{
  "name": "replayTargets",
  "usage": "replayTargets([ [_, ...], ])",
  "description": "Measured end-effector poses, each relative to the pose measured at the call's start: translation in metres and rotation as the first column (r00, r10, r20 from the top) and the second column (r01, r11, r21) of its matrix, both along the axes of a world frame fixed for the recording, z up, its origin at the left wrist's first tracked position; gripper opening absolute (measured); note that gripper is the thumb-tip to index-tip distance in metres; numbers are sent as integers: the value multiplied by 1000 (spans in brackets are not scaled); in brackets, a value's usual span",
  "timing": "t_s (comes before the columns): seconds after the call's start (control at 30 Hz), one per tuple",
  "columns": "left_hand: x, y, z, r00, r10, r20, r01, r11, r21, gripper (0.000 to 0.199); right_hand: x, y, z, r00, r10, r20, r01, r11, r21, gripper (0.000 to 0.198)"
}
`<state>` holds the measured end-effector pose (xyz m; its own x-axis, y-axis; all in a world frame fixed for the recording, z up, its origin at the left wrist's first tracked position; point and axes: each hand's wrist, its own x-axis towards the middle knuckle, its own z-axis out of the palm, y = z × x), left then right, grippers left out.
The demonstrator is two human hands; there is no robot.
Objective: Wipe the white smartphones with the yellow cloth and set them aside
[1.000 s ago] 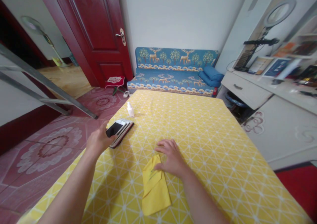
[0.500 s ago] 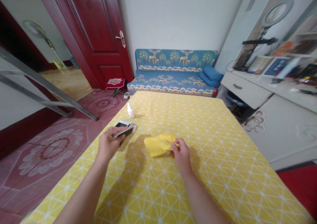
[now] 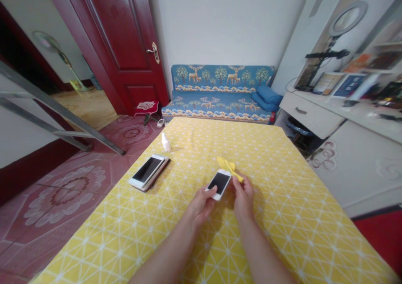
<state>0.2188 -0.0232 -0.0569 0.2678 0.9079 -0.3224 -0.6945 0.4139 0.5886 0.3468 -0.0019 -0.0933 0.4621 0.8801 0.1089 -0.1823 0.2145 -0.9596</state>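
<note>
At the far left edge of the desk a stack of phones lies flat, with a small white bottle just beyond it. Near the middle my left hand has its fingers closed on the lower end of a white phone, screen up and tilted, raised off the yellow cloth cover. Just right of it my right hand pinches a yellow wiping cloth, bunched behind the phone's upper edge. To do this well, I judge I should keep my left grip on the edges only, leave the glass free, and spread the cloth flat under my right fingers before it meets the screen
</note>
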Motion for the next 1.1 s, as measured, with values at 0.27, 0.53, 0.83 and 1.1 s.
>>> replayTargets([
  [0.27,-4,0,-14,969,-77,235,68,997,42,30,-4,-7,13,740,-102,665,-87,966,245,7],
  [0.53,-17,13,-1,927,116,358,-64,986,-152,32,-18,-26,28,531,117,839,-524,824,216,11],
  [0.83,-10,0,-10,959,-11,282,42,994,-105,27,-20,-15,18,578,104,810,-464,858,221,42],
  [1.1,-3,-7,-8,986,-132,105,130,991,18,37,-15,-10,8,645,4,764,-236,952,194,43],
])
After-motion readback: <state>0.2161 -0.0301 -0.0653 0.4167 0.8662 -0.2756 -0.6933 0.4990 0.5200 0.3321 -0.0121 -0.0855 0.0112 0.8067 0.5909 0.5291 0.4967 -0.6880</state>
